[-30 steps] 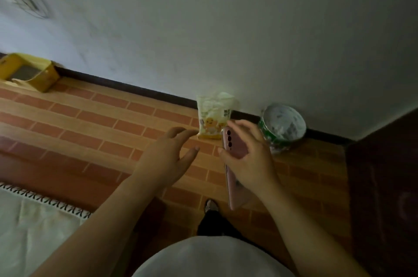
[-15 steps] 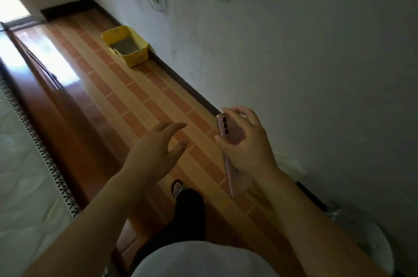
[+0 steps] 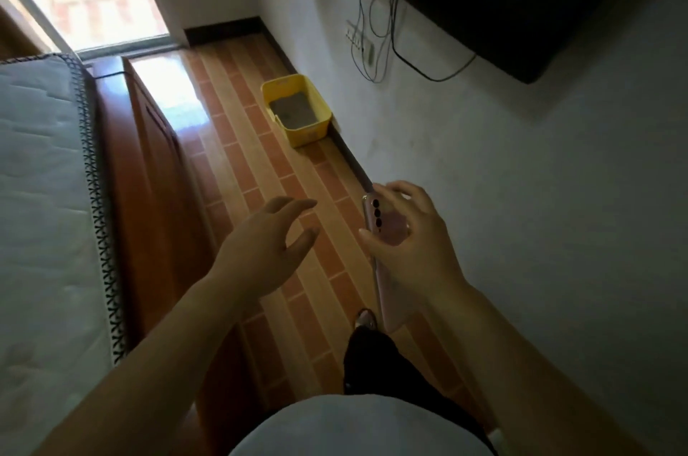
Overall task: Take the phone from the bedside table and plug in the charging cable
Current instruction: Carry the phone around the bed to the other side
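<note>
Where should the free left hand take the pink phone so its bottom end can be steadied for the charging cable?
Take the lower half of the phone by its long edges, coming from the left. The right hand already covers the upper half beside the camera lenses, the lower half hangs bare, and the open left hand is empty.
</note>
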`<action>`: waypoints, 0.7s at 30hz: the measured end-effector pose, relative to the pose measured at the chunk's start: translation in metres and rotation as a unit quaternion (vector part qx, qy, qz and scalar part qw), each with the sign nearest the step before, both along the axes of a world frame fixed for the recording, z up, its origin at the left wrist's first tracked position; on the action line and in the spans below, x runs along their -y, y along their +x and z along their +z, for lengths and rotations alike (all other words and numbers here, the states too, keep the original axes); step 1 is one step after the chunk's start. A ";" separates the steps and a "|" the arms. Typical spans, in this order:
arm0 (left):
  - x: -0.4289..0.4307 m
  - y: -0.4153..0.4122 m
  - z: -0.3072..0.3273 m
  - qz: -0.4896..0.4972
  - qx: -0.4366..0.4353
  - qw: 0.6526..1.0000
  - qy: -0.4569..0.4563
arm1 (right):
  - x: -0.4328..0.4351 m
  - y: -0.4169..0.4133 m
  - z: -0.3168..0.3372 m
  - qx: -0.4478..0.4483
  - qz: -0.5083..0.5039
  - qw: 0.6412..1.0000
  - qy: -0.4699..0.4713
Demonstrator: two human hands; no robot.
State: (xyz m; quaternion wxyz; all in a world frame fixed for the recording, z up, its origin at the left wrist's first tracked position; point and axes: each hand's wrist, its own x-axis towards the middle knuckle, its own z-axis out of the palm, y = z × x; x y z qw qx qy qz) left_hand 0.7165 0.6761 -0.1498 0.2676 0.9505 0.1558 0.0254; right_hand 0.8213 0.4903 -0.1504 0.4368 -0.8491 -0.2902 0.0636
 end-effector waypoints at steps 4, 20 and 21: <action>-0.066 0.075 -0.009 0.015 0.007 1.000 0.011 | -0.075 0.081 -0.005 -0.006 0.034 0.999 0.007; -0.357 0.287 -0.001 0.225 0.024 0.974 -0.024 | -0.429 0.347 0.001 -0.008 0.220 0.975 -0.001; -0.380 0.296 -0.004 0.233 0.025 0.972 -0.024 | -0.454 0.359 -0.002 -0.006 0.228 0.974 -0.001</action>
